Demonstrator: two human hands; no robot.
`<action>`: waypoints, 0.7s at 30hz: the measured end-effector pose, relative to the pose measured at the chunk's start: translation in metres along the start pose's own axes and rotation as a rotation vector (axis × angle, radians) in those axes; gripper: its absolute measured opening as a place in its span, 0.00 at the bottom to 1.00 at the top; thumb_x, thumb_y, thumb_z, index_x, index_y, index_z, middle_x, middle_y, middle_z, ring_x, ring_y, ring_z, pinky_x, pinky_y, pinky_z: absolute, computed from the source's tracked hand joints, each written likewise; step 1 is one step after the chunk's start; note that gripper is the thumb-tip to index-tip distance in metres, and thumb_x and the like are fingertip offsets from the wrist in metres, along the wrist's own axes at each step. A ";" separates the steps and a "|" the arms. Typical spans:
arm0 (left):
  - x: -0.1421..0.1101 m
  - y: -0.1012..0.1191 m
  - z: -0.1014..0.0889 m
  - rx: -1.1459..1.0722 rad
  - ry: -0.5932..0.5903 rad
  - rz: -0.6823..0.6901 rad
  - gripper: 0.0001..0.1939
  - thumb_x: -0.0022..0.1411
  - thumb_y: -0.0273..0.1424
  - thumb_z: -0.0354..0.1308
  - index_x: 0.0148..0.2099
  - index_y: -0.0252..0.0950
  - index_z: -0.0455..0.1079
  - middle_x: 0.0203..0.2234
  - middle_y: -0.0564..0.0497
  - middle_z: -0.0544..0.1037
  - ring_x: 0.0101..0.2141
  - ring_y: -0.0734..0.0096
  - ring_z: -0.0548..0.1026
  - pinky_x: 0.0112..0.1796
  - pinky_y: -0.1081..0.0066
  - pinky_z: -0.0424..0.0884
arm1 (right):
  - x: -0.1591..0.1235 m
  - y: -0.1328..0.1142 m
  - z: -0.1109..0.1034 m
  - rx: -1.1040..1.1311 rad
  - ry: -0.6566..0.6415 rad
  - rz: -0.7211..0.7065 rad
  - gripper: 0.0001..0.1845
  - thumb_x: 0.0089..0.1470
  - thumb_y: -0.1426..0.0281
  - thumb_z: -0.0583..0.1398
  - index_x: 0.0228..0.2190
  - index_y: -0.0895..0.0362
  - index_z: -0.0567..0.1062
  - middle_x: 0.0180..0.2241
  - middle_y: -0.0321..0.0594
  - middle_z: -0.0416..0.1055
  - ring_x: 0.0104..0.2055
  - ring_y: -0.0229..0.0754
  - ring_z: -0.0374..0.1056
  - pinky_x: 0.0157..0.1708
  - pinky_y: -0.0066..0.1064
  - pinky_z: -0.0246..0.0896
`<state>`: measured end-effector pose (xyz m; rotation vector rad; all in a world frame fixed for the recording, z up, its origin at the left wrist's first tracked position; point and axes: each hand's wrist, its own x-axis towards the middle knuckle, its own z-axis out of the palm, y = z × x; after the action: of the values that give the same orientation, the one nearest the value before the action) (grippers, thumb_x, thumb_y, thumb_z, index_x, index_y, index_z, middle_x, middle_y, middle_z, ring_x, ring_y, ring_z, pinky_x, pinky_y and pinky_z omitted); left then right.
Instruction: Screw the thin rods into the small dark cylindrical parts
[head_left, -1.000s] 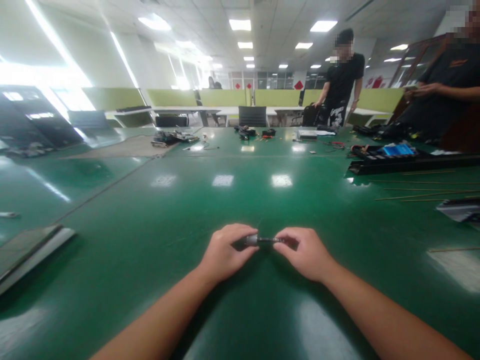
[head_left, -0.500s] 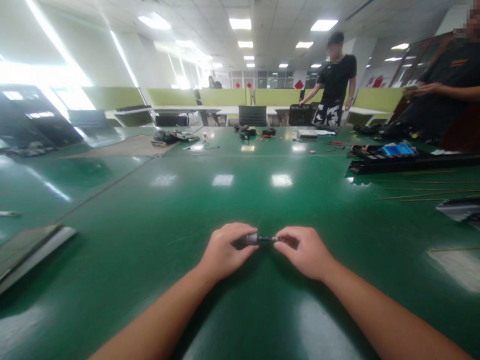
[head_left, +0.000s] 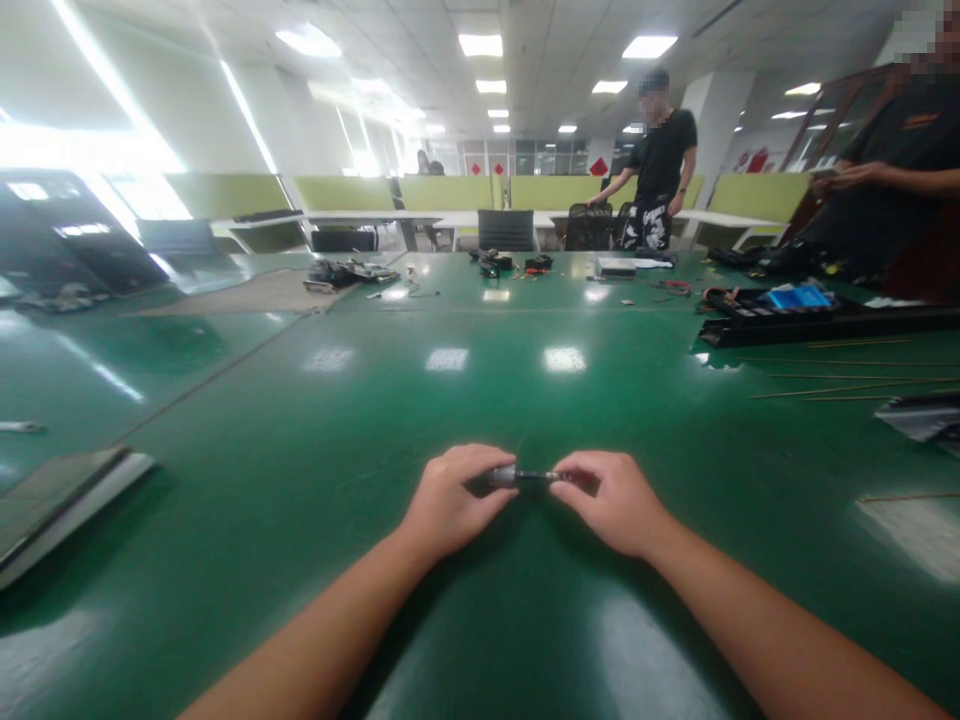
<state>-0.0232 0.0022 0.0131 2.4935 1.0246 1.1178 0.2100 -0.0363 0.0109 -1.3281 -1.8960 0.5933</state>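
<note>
Just above the green table (head_left: 360,400), my two hands face each other at the middle of the view. Thumb and fingers of my left hand (head_left: 454,500) are closed around a small grey cylinder (head_left: 504,476). A thin dark rod (head_left: 534,475) juts from the cylinder's right side. My right hand (head_left: 615,500) pinches the far end of this rod between thumb and fingertips. Whether rod and cylinder are one piece I cannot tell, and the fingers hide part of both.
A flat board (head_left: 60,500) lies at the left edge. To the right are thin rods (head_left: 862,383) and a black tray (head_left: 810,325) with blue items. Small electronic parts (head_left: 491,262) lie along the far side. One person (head_left: 664,150) stands behind the table, another (head_left: 900,170) at right.
My hands keep nearly the same place and grip. The person behind the table has shifted a little left, with the chair they touch.
</note>
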 end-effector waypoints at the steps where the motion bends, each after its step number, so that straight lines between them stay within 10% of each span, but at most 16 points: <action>1: 0.000 0.000 0.000 0.005 -0.002 0.000 0.13 0.53 0.30 0.68 0.43 0.40 0.78 0.38 0.48 0.82 0.39 0.62 0.80 0.45 0.63 0.76 | 0.000 0.000 0.000 -0.003 0.002 -0.002 0.05 0.54 0.70 0.63 0.32 0.55 0.81 0.28 0.37 0.78 0.29 0.41 0.71 0.32 0.30 0.61; 21: 0.001 0.000 0.000 -0.017 0.006 -0.011 0.12 0.53 0.30 0.67 0.43 0.39 0.77 0.37 0.48 0.82 0.38 0.63 0.80 0.45 0.63 0.76 | 0.001 0.000 -0.001 -0.006 0.010 -0.007 0.05 0.54 0.70 0.63 0.32 0.55 0.81 0.28 0.37 0.78 0.29 0.41 0.71 0.31 0.29 0.61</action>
<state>-0.0233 0.0029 0.0137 2.4701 1.0245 1.1273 0.2107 -0.0356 0.0113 -1.3254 -1.8950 0.5762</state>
